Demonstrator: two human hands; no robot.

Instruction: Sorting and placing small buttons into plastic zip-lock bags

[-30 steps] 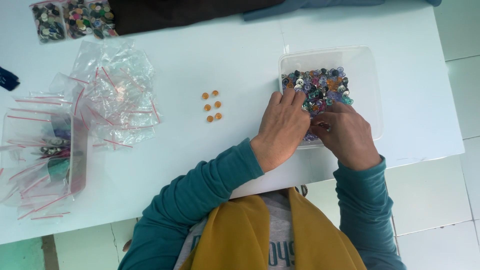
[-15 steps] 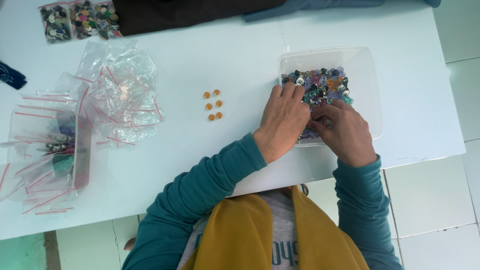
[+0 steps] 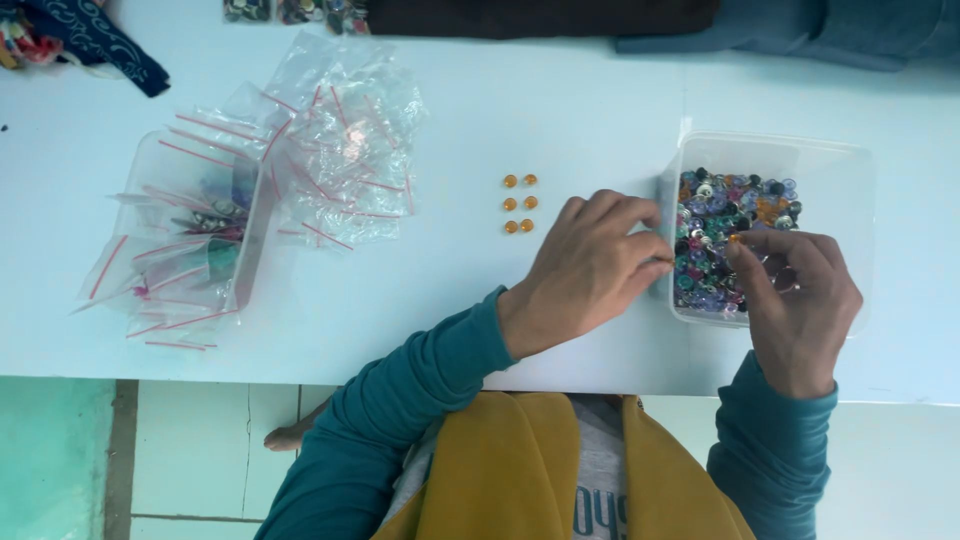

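My left hand (image 3: 590,265) rests on the white table, its fingers curled together with the tips against the left wall of a clear plastic container (image 3: 770,148). The container holds several small round beads of mixed colours (image 3: 715,205). My right hand (image 3: 800,300) reaches into it from the near side, thumb and forefinger pinched on a small orange bead (image 3: 736,238). To the left of my left hand, several orange beads (image 3: 518,203) lie on the table in two short columns.
A heap of small clear zip bags with red strips (image 3: 340,150) lies at the left. Beside it a second clear box (image 3: 185,230) is stuffed with bags. Dark cloth (image 3: 540,15) and more bead packets (image 3: 290,10) line the far edge.
My left hand has come out of the bead container and now sits on the table beside its left wall. My right hand stays inside, fingers now pinched.
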